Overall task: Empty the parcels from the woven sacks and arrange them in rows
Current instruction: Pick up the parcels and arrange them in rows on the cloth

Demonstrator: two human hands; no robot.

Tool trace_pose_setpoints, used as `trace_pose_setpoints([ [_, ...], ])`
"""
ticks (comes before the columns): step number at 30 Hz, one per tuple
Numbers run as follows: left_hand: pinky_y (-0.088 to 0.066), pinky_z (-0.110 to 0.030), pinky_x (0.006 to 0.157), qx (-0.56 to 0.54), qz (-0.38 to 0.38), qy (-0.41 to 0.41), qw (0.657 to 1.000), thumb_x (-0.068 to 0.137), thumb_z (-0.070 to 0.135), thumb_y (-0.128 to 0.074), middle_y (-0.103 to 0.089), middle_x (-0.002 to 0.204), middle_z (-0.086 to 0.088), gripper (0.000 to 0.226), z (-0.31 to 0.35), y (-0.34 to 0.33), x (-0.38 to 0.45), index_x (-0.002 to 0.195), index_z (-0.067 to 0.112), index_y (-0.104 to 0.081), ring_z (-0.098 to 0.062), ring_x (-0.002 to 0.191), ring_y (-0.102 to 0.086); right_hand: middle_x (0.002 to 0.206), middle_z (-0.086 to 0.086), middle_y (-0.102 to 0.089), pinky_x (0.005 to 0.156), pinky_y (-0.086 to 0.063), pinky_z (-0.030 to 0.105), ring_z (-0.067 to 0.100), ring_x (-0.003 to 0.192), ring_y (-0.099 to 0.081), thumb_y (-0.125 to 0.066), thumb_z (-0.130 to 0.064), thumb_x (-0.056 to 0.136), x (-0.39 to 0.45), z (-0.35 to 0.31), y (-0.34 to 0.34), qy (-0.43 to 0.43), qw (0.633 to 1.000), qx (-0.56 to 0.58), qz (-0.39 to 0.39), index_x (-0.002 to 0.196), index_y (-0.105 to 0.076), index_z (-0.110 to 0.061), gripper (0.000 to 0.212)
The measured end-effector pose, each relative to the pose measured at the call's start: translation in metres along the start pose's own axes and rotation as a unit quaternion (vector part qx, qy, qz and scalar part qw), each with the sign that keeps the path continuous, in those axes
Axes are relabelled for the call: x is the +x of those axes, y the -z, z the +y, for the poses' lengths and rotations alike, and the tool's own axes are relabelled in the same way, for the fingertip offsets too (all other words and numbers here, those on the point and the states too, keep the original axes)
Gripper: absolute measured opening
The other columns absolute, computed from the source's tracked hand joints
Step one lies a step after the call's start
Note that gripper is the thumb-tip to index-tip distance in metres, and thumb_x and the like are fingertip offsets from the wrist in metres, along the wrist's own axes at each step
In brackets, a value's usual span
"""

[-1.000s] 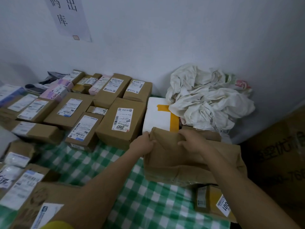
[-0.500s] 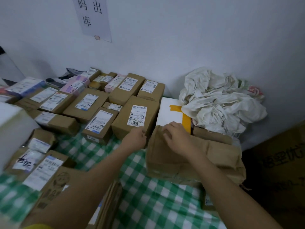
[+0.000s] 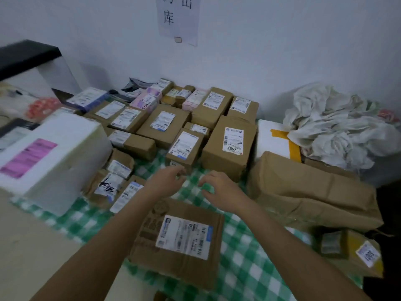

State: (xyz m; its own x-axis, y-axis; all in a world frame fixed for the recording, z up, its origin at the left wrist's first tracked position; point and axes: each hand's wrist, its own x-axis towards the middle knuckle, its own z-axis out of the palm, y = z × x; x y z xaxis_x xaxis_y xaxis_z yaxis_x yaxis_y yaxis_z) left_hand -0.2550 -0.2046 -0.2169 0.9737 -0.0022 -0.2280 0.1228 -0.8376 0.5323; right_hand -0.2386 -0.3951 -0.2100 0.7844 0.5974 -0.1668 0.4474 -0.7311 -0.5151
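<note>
Several brown labelled parcels lie in rows on a green checked cloth point(image 3: 243, 266) against the wall. My left hand point(image 3: 167, 180) and my right hand point(image 3: 219, 189) hover side by side over the cloth with loosely curled fingers, holding nothing. Just beyond them sit a small carton point(image 3: 184, 148) and a larger box marked 2097 point(image 3: 230, 148). A long brown paper-wrapped parcel point(image 3: 310, 192) lies to the right of my right hand. A flat carton point(image 3: 180, 242) with a white label lies under my forearms. Crumpled white woven sacks point(image 3: 338, 124) are heaped at the back right.
A big white foam box point(image 3: 52, 157) with a pink label stands at the left. Another white foam box point(image 3: 273, 137) with orange tape sits behind the long parcel. A small parcel marked 1001 point(image 3: 358, 253) lies at the right edge. A paper sign point(image 3: 178, 18) hangs on the wall.
Both hands have let go of the long brown parcel and moved left over the cloth. The view has swung left, bringing the foam box and the flat carton into sight.
</note>
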Motion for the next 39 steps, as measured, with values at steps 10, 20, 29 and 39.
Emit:
trace_pose_setpoints([
  [10, -0.041, -0.036, 0.096, -0.022, -0.054, 0.026, 0.998, 0.097, 0.037, -0.049, -0.044, 0.141, -0.011, 0.052, -0.094, -0.002, -0.047, 0.14, 0.012, -0.038, -0.027, 0.124, -0.046, 0.147, 0.001, -0.034, 0.114, -0.023, 0.039, 0.024, 0.138, -0.024, -0.052, -0.039, 0.096, -0.007, -0.041, -0.075, -0.134, 0.989, 0.01, 0.059, 0.14, -0.044, -0.026, 0.046],
  [20, -0.044, -0.039, 0.094, -0.098, -0.138, 0.098, 0.981, 0.099, 0.05, -0.035, -0.051, 0.134, -0.015, 0.054, -0.105, -0.038, -0.076, 0.131, 0.007, -0.04, -0.03, 0.118, -0.052, 0.16, 0.007, -0.009, 0.109, -0.036, 0.048, 0.033, 0.141, -0.028, -0.067, -0.062, 0.078, -0.048, -0.031, -0.115, -0.385, 0.874, 0.257, 0.15, 0.154, 0.0, -0.02, 0.109],
  [29, -0.042, -0.04, 0.095, -0.077, -0.103, 0.08, 0.988, 0.099, 0.05, -0.031, -0.054, 0.132, -0.012, 0.051, -0.089, -0.032, -0.052, 0.131, 0.011, -0.042, -0.03, 0.117, -0.053, 0.159, 0.007, -0.015, 0.105, -0.037, 0.044, 0.03, 0.138, -0.035, -0.065, -0.061, 0.08, -0.04, -0.027, -0.091, -0.384, 0.869, 0.256, 0.18, 0.154, -0.002, -0.022, 0.104],
  [39, -0.043, -0.046, 0.102, -0.114, -0.114, 0.074, 0.984, 0.098, 0.052, -0.033, -0.057, 0.131, -0.002, 0.048, -0.043, -0.016, 0.022, 0.132, 0.02, -0.042, -0.026, 0.119, -0.054, 0.157, 0.01, -0.002, 0.108, -0.032, 0.05, 0.039, 0.141, -0.019, -0.052, -0.059, 0.09, 0.001, 0.01, -0.05, -0.389, 0.886, 0.159, 0.195, 0.153, -0.008, -0.022, 0.085],
])
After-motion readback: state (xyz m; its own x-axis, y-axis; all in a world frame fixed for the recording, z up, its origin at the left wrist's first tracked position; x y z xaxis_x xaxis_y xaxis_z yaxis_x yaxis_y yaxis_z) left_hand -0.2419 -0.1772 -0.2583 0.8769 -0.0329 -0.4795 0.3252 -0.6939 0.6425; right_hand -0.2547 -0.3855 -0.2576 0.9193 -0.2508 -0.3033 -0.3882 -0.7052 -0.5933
